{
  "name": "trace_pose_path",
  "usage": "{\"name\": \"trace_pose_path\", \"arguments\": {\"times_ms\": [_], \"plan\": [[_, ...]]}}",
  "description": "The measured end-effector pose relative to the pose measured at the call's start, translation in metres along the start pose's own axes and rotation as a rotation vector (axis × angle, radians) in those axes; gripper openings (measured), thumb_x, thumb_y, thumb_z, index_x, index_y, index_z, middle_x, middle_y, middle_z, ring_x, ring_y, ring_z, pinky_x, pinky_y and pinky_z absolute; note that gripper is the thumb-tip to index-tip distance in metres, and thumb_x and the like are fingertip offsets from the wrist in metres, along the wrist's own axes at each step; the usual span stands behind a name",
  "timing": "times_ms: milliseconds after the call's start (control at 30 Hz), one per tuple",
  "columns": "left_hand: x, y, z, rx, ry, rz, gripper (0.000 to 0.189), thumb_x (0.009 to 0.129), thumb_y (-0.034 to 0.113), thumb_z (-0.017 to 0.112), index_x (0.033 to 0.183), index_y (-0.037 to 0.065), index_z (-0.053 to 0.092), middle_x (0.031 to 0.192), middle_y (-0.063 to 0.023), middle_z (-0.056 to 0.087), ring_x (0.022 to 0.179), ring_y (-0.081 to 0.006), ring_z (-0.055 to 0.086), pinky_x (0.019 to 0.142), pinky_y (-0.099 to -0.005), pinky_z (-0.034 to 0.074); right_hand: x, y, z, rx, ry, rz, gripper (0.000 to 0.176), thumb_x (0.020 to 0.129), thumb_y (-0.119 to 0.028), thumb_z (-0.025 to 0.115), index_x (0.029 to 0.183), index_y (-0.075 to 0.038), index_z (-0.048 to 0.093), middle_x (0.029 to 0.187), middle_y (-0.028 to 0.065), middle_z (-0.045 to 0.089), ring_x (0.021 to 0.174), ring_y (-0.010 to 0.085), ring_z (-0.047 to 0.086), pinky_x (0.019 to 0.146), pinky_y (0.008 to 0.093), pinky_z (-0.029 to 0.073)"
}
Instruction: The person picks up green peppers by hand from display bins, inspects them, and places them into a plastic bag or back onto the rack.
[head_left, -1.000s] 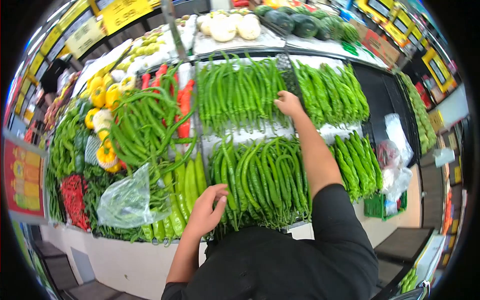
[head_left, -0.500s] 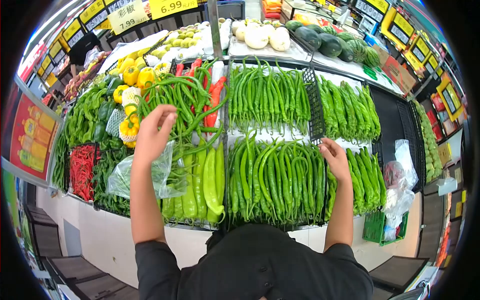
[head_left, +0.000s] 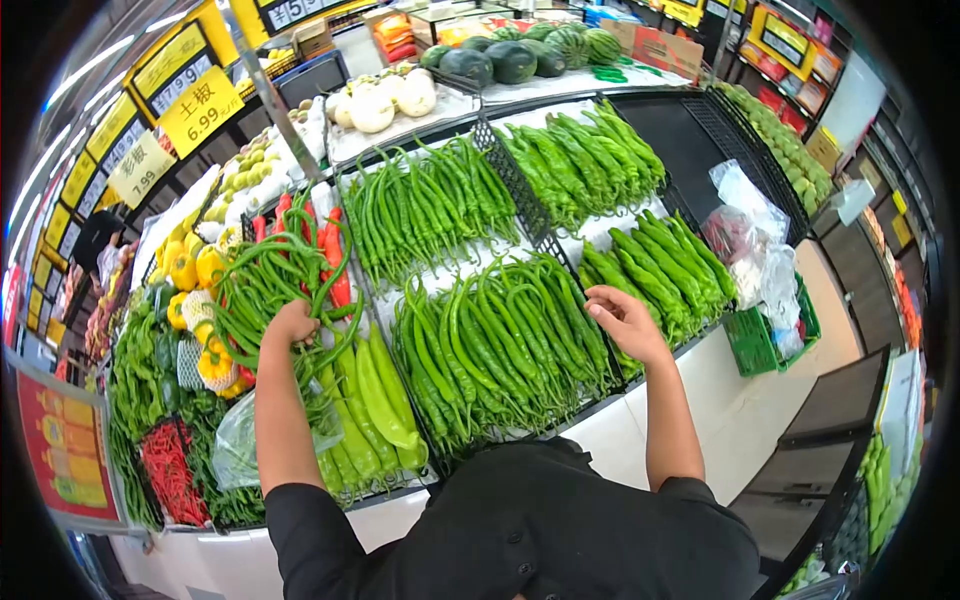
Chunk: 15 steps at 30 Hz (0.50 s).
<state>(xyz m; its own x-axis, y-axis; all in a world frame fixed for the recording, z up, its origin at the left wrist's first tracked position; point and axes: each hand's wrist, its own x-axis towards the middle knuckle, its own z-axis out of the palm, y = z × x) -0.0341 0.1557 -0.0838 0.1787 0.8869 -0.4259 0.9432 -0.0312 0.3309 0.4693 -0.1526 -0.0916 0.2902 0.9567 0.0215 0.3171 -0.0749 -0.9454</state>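
Note:
My left hand [head_left: 292, 324] is closed at the lower edge of a loose, tangled heap of long green chili peppers [head_left: 250, 290], its fingers curled round some of them. Below that hand lie a clear plastic bag [head_left: 236, 445] and large light-green peppers [head_left: 350, 410]. My right hand [head_left: 628, 322] hovers empty, thumb and fingers apart, by the right end of a neatly lined-up row of green chili peppers [head_left: 490, 350]. Just beyond it are shorter, thicker green peppers [head_left: 660, 270]. A black plastic divider [head_left: 512, 180] runs between the pepper sections.
Red peppers [head_left: 332, 260] and yellow bell peppers [head_left: 210, 265] flank the heap. Small red chilies [head_left: 172, 470] sit at the left front. Watermelons [head_left: 515, 62] and white melons [head_left: 372, 105] line the back. A green basket [head_left: 760, 340] with plastic bags hangs at the right.
My left hand has come down and closed on the heaped chili peppers. The view has turned to the right and tilted. My right hand stays in the air near the divider.

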Motion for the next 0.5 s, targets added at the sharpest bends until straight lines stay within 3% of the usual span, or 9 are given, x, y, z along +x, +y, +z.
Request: {"name": "trace_pose_path", "arguments": {"times_ms": [33, 133, 167, 267, 300, 500], "plan": [[-0.005, 0.003, -0.003, -0.149, -0.043, -0.058, 0.033, 0.088, 0.016, 0.067, 0.113, -0.003, 0.056, 0.09, -0.0178, 0.069, 0.074, -0.0257, 0.07, 0.061, -0.0383, 0.055, -0.003, -0.001, 0.0, -0.013, -0.003, 0.012, 0.032, 0.095, -0.015, 0.064, 0.123, -0.001, 0.061, 0.104, 0.0016, 0.067, 0.09, 0.0068, 0.06, 0.081, 0.0238, 0.048], [-0.002, -0.012, -0.013, -0.37, 0.075, 0.014, 0.033, 0.095, 0.01, 0.057, 0.123, -0.006, 0.049, 0.087, -0.0167, 0.068, 0.068, -0.0219, 0.069, 0.056, -0.0344, 0.054, -0.004, -0.003, 0.009, -0.004, -0.003, -0.004, 0.031, 0.094, -0.015, 0.065, 0.122, -0.001, 0.062, 0.102, 0.0023, 0.068, 0.087, 0.0081, 0.06, 0.08, 0.0257, 0.049], [0.0, -0.018, -0.017, -0.412, 0.097, 0.043, 0.035, 0.099, 0.01, 0.05, 0.128, -0.008, 0.045, 0.088, -0.0156, 0.068, 0.073, -0.0222, 0.069, 0.062, -0.0338, 0.055, -0.003, -0.005, 0.013, -0.016, -0.006, -0.016, 0.03, 0.094, -0.015, 0.065, 0.121, -0.001, 0.063, 0.102, 0.0026, 0.068, 0.086, 0.0085, 0.06, 0.08, 0.0261, 0.049], [-0.021, -0.002, -0.029, -0.613, 0.255, 0.17, 0.032, 0.101, 0.01, 0.048, 0.127, -0.007, 0.046, 0.092, -0.0148, 0.067, 0.08, -0.0207, 0.069, 0.07, -0.0321, 0.055, 0.006, -0.017, 0.027, -0.068, -0.036, -0.076, 0.03, 0.094, -0.015, 0.065, 0.12, -0.001, 0.063, 0.101, 0.004, 0.069, 0.088, 0.0104, 0.062, 0.081, 0.0276, 0.05], [-0.026, 0.002, -0.031, -0.69, 0.261, 0.243, 0.028, 0.102, 0.016, 0.047, 0.123, -0.004, 0.048, 0.099, -0.0114, 0.067, 0.091, -0.0206, 0.067, 0.084, -0.0353, 0.051, 0.01, -0.021, 0.033, -0.068, -0.057, -0.093, 0.03, 0.094, -0.015, 0.065, 0.12, -0.001, 0.063, 0.101, 0.0043, 0.07, 0.089, 0.0107, 0.062, 0.081, 0.0277, 0.05], [-0.1, 0.099, -0.024, -1.013, 0.203, 0.68, 0.024, 0.102, 0.019, 0.05, 0.118, 0.001, 0.05, 0.104, -0.0136, 0.066, 0.097, -0.0246, 0.067, 0.087, -0.0364, 0.051, 0.022, -0.053, 0.083, 0.055, -0.2, -0.278, 0.033, 0.092, -0.018, 0.066, 0.123, -0.004, 0.062, 0.101, 0.0068, 0.068, 0.086, 0.0137, 0.062, 0.079, 0.0308, 0.051]]}}
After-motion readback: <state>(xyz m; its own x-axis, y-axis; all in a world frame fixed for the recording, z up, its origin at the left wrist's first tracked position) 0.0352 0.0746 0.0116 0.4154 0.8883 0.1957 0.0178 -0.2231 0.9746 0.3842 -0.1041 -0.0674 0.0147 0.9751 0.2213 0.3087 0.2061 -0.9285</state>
